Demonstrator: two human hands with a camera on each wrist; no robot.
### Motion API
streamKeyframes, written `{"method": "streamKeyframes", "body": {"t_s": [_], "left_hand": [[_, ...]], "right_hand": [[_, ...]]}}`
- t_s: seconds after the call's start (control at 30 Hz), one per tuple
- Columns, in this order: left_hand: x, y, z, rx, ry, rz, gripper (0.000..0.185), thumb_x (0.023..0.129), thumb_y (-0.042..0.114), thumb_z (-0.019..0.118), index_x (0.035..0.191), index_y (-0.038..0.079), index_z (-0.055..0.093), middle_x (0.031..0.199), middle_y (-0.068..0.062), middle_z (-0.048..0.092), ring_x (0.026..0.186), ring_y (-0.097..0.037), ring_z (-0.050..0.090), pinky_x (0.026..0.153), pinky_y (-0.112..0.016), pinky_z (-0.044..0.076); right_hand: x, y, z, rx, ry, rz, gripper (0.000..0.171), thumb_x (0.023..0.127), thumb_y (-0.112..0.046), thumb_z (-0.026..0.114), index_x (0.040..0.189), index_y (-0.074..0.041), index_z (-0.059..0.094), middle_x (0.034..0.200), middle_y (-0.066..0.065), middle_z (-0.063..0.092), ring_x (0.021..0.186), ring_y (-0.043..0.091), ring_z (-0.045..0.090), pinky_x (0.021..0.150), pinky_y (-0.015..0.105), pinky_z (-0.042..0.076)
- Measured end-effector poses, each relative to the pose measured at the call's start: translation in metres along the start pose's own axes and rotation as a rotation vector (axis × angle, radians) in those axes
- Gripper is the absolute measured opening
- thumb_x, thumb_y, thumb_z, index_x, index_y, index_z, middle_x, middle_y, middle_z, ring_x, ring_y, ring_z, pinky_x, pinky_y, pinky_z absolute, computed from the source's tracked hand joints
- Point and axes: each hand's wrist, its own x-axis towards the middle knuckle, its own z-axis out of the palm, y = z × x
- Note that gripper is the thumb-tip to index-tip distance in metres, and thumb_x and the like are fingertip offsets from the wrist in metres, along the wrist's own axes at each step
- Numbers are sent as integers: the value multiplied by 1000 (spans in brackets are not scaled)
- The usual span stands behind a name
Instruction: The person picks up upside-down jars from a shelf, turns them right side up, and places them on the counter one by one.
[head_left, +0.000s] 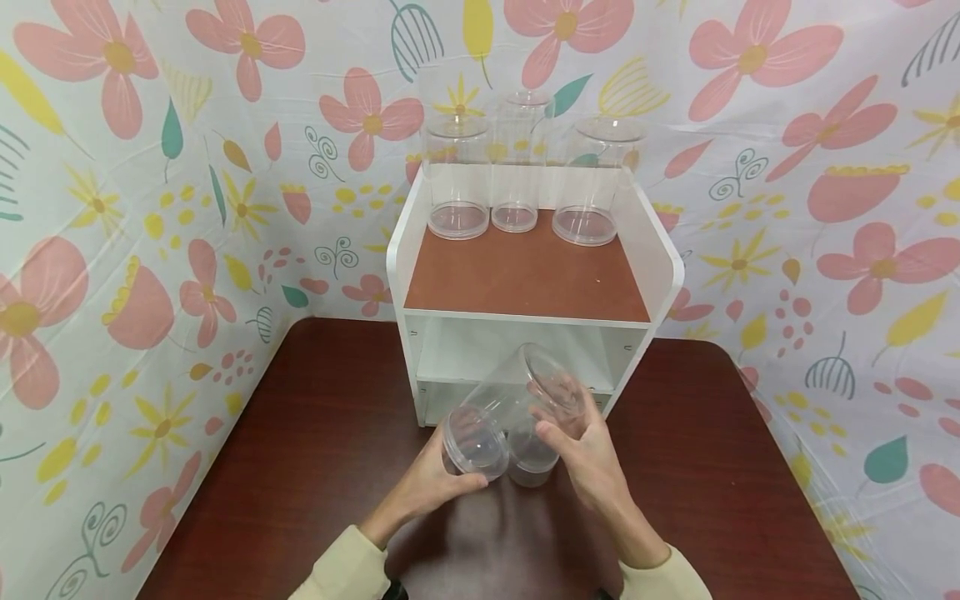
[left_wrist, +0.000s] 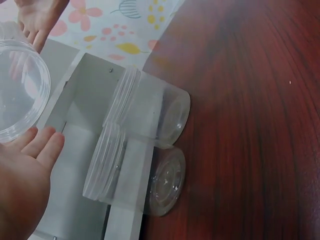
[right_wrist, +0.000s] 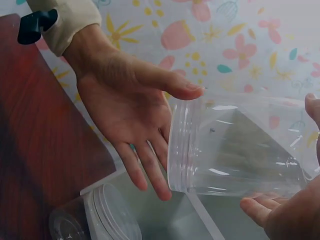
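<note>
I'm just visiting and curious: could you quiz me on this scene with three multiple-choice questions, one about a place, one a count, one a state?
1. Where do the upright clear jars stand?
A. on the shelf unit's brown top
B. on the table
C. in a hand

2. How many jars stand there?
A. two
B. three
C. five

3. How is the held jar?
A. upright on the table
B. tilted between both hands
C. lying alone, untouched

Answers:
1 A: the upright clear jars line the back of the brown top.
2 B: three show side by side.
3 B: the held jar slants between the left hand and the right hand.
</note>
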Motion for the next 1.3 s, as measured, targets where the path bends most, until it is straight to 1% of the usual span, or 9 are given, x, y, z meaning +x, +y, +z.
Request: {"method": "streamKeyframes", "body": {"t_s": [0.07, 0.3, 0.47, 0.6, 0.7, 0.87, 0.97, 1.1, 1.3], "left_hand": [[-1, 0, 0, -50, 5, 6, 101, 79, 11, 86, 159, 1, 26, 151, -20, 49, 135, -38, 52, 109, -38, 46], [-3, 1, -2, -186, 9, 63, 93, 82, 7, 81, 157, -3, 26, 150, -32, 45, 136, -50, 47, 97, -35, 54], [-6, 5, -7, -212, 15, 115, 89, 85, 1, 76, 157, -4, 24, 150, -35, 43, 136, -55, 43, 96, -42, 55], [-9, 10, -13, -206, 42, 141, 89, 85, -2, 73, 159, -2, 23, 149, -37, 41, 135, -58, 42, 97, -50, 53], [-12, 14, -17, -197, 77, 148, 91, 85, 0, 73, 160, -1, 20, 148, -38, 39, 134, -54, 45, 96, -51, 54], [-15, 21, -27, -206, 108, 164, 96, 85, 1, 72, 162, -1, 15, 150, -37, 34, 131, -38, 52, 97, -45, 55], [-16, 24, -33, -202, 111, 186, 96, 85, 0, 71, 162, -1, 14, 149, -38, 34, 131, -31, 54, 98, -43, 54], [-16, 28, -42, -194, 111, 223, 93, 86, -2, 69, 162, -3, 14, 145, -42, 36, 133, -29, 52, 102, -38, 52], [-19, 34, -53, -158, 118, 244, 91, 87, -4, 69, 162, -2, 15, 147, -41, 33, 138, -28, 48, 106, -30, 48]], "right_hand": [[-1, -1, -1, -23, 1, 16, 77, 93, 8, 69, 154, 11, 23, 142, 0, 61, 131, 23, 59, 106, 36, 49], [-4, -8, -5, -139, 64, 90, 74, 90, 14, 62, 156, 11, 27, 144, 20, 56, 116, 17, 67, 97, 29, 53], [-1, -14, -14, -127, 85, 33, 65, 93, 14, 57, 152, 17, 29, 141, 9, 57, 122, 12, 62, 100, 25, 51], [2, -20, -23, -162, 141, -25, 53, 96, 14, 56, 145, 18, 38, 137, 12, 62, 125, 17, 61, 100, 25, 51], [4, -25, -31, -277, 253, -67, 46, 96, 12, 61, 141, 14, 49, 131, 12, 65, 119, 18, 64, 96, 23, 52], [8, -29, -47, -609, 453, -201, 42, 91, 8, 74, 132, 7, 63, 118, 16, 68, 100, 11, 66, 83, 15, 51], [12, -30, -58, -743, 536, -267, 42, 88, 7, 77, 129, 7, 65, 113, 19, 67, 92, 8, 64, 79, 15, 49], [18, -30, -69, -819, 598, -312, 41, 87, 4, 79, 126, 7, 66, 112, 20, 67, 92, 13, 63, 79, 15, 48], [29, -31, -78, -877, 600, -320, 37, 91, -8, 79, 125, 2, 69, 110, 13, 68, 91, 10, 62, 79, 15, 48]]}}
